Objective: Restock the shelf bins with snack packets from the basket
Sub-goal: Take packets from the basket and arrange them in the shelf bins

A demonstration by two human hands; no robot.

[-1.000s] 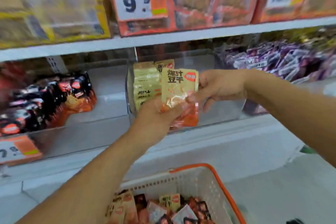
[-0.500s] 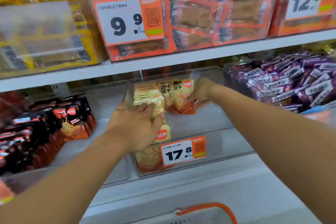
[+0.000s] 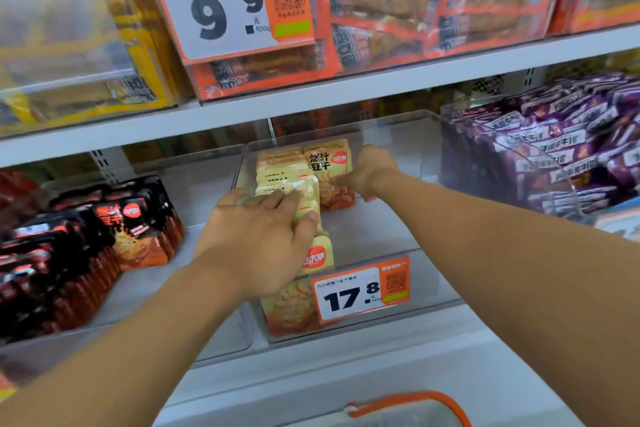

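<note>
A clear shelf bin (image 3: 433, 282) with a 17.8 price tag (image 3: 360, 292) holds a row of yellow snack packets (image 3: 313, 258) along its left side. My left hand (image 3: 256, 239) lies flat on top of that row, fingers straight and pressing on the packets. My right hand (image 3: 372, 172) reaches deep into the bin and pinches the right edge of one upright yellow snack packet (image 3: 327, 166) at the back of the row. Only the orange rim of the basket (image 3: 408, 400) shows at the bottom edge; its contents are out of view.
A bin of black and orange packets (image 3: 131, 229) stands to the left, a bin of purple packets (image 3: 554, 152) to the right. The white shelf (image 3: 346, 90) above carries orange packs behind a 9.9 tag (image 3: 225, 0). The right half of the middle bin's floor is bare.
My right hand has carried the yellow packet from in front of the bin to the back of the row. My left hand let go of it and now lies on the row.
</note>
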